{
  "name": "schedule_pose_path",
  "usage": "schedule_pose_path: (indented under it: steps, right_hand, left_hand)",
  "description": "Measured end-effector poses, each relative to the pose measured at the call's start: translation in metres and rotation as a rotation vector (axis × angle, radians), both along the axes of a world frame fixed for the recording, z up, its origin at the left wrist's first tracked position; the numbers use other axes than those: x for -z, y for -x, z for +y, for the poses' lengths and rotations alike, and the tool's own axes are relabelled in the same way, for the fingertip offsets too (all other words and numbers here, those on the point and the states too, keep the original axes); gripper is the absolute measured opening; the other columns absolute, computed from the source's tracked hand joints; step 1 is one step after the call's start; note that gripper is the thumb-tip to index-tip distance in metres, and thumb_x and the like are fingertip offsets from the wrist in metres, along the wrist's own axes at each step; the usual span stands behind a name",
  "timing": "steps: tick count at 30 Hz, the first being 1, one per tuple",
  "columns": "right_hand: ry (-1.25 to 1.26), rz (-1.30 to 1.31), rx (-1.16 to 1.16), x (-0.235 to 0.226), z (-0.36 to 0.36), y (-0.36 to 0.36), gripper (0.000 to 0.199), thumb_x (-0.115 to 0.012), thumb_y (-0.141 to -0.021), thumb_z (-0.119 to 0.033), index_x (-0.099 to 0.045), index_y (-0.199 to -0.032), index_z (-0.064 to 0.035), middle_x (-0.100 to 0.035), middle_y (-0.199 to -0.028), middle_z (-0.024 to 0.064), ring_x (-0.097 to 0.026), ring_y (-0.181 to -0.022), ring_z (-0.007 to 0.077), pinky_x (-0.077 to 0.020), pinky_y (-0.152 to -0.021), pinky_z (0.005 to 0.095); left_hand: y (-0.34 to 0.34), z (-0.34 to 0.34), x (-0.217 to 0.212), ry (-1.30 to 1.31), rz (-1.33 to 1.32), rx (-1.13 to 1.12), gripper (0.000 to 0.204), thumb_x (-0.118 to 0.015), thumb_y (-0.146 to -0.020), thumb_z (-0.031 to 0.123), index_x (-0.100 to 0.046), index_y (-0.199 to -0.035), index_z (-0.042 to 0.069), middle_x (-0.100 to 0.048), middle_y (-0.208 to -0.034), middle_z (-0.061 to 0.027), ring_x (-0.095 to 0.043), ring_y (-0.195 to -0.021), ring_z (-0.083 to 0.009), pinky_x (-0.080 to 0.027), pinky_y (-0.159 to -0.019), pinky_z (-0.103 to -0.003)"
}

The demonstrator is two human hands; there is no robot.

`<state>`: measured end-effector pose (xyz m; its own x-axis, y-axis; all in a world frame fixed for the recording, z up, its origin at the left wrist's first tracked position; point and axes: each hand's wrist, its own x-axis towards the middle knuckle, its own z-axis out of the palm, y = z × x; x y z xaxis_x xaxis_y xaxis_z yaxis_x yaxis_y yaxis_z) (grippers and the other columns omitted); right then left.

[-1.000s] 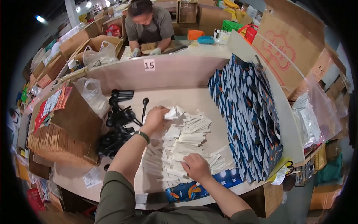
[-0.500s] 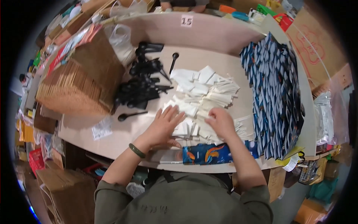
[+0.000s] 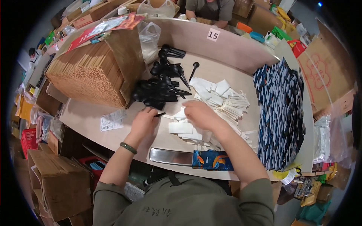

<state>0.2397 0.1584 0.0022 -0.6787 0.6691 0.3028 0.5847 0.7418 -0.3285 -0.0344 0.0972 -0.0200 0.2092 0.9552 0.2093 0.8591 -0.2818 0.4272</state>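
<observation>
My left hand [image 3: 144, 122] is closed on a black spoon [image 3: 161, 114]; only its handle sticks out on the right. Over the heap of folded white paper pieces [image 3: 181, 128] is my right hand [image 3: 198, 114], fingers bent together at the heap's left side. What they grip, if anything, is hidden. Above the left hand lies a pile of black spoons [image 3: 156, 90], with a separate spoon [image 3: 194, 70] near it. By the front table edge, below the white heap, sits a blue packet [image 3: 213, 160] with orange patterns, next to a shiny silver strip [image 3: 169, 156].
A tall carton [image 3: 128, 60] of tightly packed brown sheets stands on the left, a printed slip [image 3: 113, 120] before it. Rows of blue-and-silver packets [image 3: 281, 116] fill the right side. A raised panel [image 3: 181, 34] borders the back; another person [image 3: 209, 9] is beyond it.
My left hand has moved left off the white pieces and now holds the spoon that lay alone. My right hand has shifted left and up. The whole view has turned slightly.
</observation>
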Motion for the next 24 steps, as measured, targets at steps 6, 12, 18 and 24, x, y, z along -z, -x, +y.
schedule_pose_path:
  steps: [6,12,18,24]
  right_hand:
    - [0.096,-0.206,-0.016,-0.007,0.014,0.010,0.006,-0.066,-0.078,-0.009,-0.068,-0.079,-0.0032,-0.063,-0.097,0.0148,-0.062,-0.095,0.0360,-0.0517,-0.081,0.0445]
    - [0.942,0.465,-0.010,-0.041,-0.020,0.010,0.011,-0.073,-0.087,-0.012,-0.065,-0.087,-0.0041,-0.059,-0.094,-0.0007,-0.055,-0.080,0.0090,-0.0476,-0.077,0.0265]
    - [0.979,0.330,-0.032,-0.042,-0.085,0.024,0.010,-0.072,-0.085,-0.012,-0.065,-0.089,-0.0055,-0.059,-0.094,0.0021,-0.057,-0.086,0.0139,-0.0470,-0.078,0.0281]
    - [0.982,0.258,-0.007,-0.010,-0.117,0.016,0.015,-0.072,-0.082,-0.018,-0.067,-0.090,-0.0058,-0.064,-0.093,0.0085,-0.062,-0.088,0.0208,-0.0491,-0.077,0.0323]
  left_hand:
    - [0.013,-0.017,-0.003,0.020,-0.245,-0.214,0.018,-0.065,-0.088,0.012,-0.059,-0.105,0.007,-0.064,-0.097,-0.0161,-0.064,-0.087,-0.0369,-0.052,-0.075,-0.044]
    - [-0.001,-0.033,-0.030,0.464,-1.025,-0.310,0.026,-0.070,-0.094,0.026,-0.062,-0.101,0.002,-0.062,-0.088,0.0027,-0.053,-0.073,-0.0064,-0.044,-0.062,-0.022]
    - [-0.045,-0.059,-0.049,0.877,-1.252,-0.094,0.015,-0.067,-0.096,0.021,-0.059,-0.095,0.009,-0.056,-0.080,0.0058,-0.042,-0.058,-0.0014,-0.030,-0.050,-0.018]
    - [-0.042,-0.091,-0.028,0.957,-1.189,-0.087,0.015,-0.071,-0.093,0.019,-0.063,-0.096,0.007,-0.054,-0.071,0.0078,-0.042,-0.058,-0.0003,-0.030,-0.049,-0.019]
